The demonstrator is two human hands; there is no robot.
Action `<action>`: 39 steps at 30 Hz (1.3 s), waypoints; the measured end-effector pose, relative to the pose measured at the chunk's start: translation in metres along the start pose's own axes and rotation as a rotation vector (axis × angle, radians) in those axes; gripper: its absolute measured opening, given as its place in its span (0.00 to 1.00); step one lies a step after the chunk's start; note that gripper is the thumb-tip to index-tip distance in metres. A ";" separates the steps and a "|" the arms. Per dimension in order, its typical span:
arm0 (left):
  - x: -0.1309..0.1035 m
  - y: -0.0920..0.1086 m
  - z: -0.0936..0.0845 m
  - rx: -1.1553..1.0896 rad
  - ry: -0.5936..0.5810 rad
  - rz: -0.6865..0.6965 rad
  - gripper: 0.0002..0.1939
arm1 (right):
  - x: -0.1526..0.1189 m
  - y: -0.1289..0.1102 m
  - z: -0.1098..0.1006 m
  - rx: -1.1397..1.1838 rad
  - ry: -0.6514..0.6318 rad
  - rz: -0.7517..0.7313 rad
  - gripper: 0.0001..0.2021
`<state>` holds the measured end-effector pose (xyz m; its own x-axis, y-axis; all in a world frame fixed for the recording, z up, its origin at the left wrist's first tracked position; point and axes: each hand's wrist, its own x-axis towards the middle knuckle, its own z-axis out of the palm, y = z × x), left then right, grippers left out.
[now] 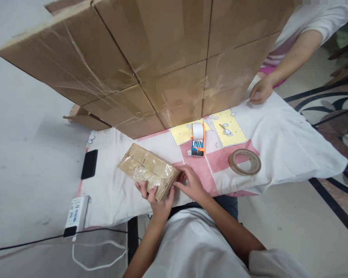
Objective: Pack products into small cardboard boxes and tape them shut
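A small cardboard box (146, 164) with shiny clear tape across its top rests tilted at an angle near the front of the cloth-covered table. My left hand (159, 202) grips its near side, fingers over the top edge and thumb at the right end. At that same right end, my right hand (191, 185) has its fingers bent against the cardboard; the fingertips are partly hidden, and any tape end there is too small to make out. Beyond the box lies an orange and blue tape dispenser (198, 144) with a white roll. A brown tape roll (245, 161) lies to the right.
Stacked, taped cardboard boxes (174, 69) form a wall along the back. At the right, another person's hand (261, 90) rests by the stack. A black phone (89, 164) and a white power strip (77, 212) with cables are on the left.
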<state>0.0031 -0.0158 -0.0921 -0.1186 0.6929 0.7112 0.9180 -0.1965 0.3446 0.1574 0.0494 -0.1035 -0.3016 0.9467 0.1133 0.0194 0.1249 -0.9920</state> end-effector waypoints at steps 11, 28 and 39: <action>-0.004 -0.003 0.000 0.016 -0.003 -0.018 0.37 | 0.003 -0.002 -0.001 -0.013 -0.019 0.014 0.16; 0.008 0.001 0.002 -0.012 0.089 0.042 0.43 | 0.002 -0.002 -0.003 -0.034 0.003 0.044 0.19; -0.007 -0.022 0.020 -0.131 0.201 -0.023 0.51 | -0.001 0.000 0.000 -0.044 0.032 0.095 0.20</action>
<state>-0.0082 -0.0024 -0.1167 -0.2237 0.5491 0.8053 0.8587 -0.2798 0.4293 0.1575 0.0483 -0.1034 -0.2660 0.9637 0.0214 0.0886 0.0465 -0.9950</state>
